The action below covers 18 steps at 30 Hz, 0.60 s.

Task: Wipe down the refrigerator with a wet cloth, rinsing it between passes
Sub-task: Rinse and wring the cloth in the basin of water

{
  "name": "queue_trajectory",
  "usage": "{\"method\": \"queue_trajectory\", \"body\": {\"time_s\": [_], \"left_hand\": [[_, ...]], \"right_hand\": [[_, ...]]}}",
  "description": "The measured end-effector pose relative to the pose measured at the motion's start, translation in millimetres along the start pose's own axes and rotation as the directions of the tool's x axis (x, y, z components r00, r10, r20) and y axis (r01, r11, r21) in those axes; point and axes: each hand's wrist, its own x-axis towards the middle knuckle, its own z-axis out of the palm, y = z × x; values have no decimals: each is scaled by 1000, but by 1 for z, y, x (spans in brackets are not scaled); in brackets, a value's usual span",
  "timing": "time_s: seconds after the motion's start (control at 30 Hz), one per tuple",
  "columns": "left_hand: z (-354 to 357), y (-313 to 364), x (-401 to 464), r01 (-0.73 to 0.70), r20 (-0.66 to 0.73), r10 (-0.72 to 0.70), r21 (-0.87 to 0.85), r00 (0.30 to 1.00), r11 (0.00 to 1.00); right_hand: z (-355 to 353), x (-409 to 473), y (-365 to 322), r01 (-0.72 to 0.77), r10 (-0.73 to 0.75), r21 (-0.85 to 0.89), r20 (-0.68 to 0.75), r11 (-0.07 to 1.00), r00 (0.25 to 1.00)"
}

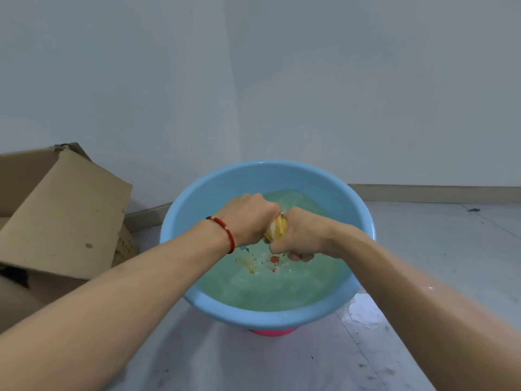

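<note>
Water may be the first trouble: both hands twist the yellow cloth [276, 228] above the blue basin [194, 213], which is quite full, and the floor [363, 311] beside it already looks wet, so a strong squeeze off-centre could splash more and make it slippery. If the cloth stays too wet, I judge it will drip on the way to the refrigerator. The left hand [248, 218] and the right hand [301, 235] have their fingers curled tightly around the cloth, fists touching. Most of the cloth is hidden inside them. No refrigerator is in view. A cardboard box [62, 215] is cut off at left, and something pink [273, 332] under the basin cannot be identified.
</note>
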Motion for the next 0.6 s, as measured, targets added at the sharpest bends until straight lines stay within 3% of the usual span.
{"method": "queue_trajectory", "body": {"time_s": [0.1,0.2,0.3,0.37,0.4,0.47,0.53,0.6], "left_hand": [[1,4,2,142,151,-131,-68,980,987],[-3,1,0,254,405,-129,-272,905,928],[-9,-4,-7,448,636,-22,-518,771,728],[-8,-8,-9,528,688,31,-585,725,615],[-6,-9,-8,523,674,24,-596,739,609],[-1,-8,-5,382,544,-56,-510,838,771],[2,-9,-5,171,306,-88,-256,948,952],[5,-16,-8,20,71,-8,-169,997,985]], "right_hand": [[6,7,-5,53,-133,-437,-154,898,979],[12,9,-4,131,-275,-630,-137,766,952],[14,6,-3,113,-345,-758,-154,642,926],[13,4,-5,87,-366,-792,-180,605,913],[13,4,-7,67,-323,-771,-185,633,928],[7,4,-9,56,-148,-612,-101,789,984],[-3,4,-1,76,-55,-162,129,984,990],[-17,1,10,19,-118,351,262,936,958]]}}
